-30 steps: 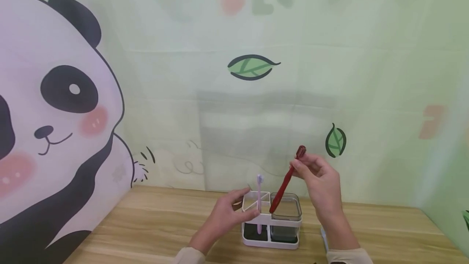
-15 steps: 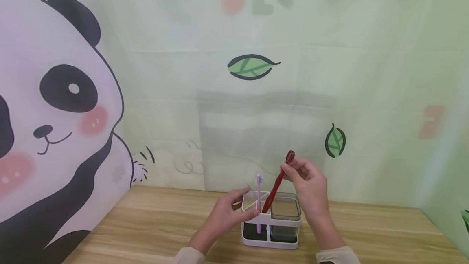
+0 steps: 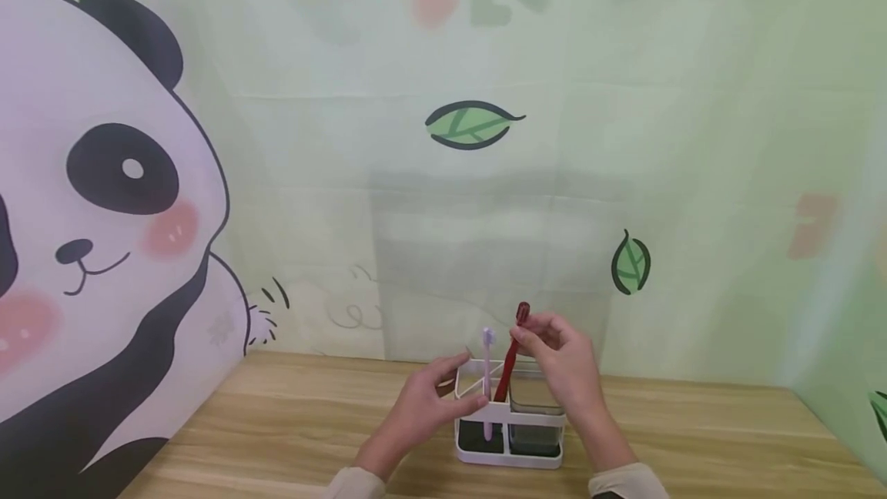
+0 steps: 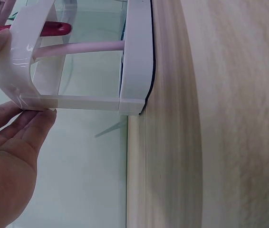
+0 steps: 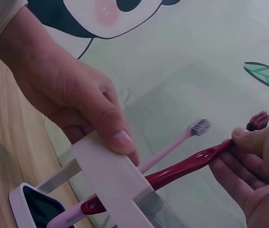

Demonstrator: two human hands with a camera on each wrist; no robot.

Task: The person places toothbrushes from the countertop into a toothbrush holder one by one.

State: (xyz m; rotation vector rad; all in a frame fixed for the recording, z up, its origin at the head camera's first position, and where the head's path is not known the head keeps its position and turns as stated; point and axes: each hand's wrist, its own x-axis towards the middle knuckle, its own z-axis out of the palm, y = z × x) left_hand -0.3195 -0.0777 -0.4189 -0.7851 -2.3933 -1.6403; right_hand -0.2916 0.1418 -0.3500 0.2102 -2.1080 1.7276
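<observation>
A white toothbrush holder [image 3: 466, 456] stands on the table with a pink toothbrush [image 3: 488, 376] upright in its left part. My left hand [image 3: 424, 399] grips the holder's upper frame at its left side, thumb across the front. My right hand [image 3: 568, 360] pinches a red toothbrush [image 3: 509, 368] just below its bristles, head up. The red handle slants down into the left part beside the pink one. In the right wrist view the red handle's end [image 5: 92, 205] shows below the upper frame, above the dark base [image 5: 42, 209].
A clear grey cup [image 3: 535, 431] sits in the holder's right part, partly behind my right hand. The wooden table [image 3: 298, 422] meets a green backdrop cloth [image 3: 312, 175] printed with a panda [image 3: 118, 252] and leaves.
My right hand has moved left and down with the red toothbrush. Its handle end has passed from over the cup into the holder's left part. The left hand stays on the holder.
</observation>
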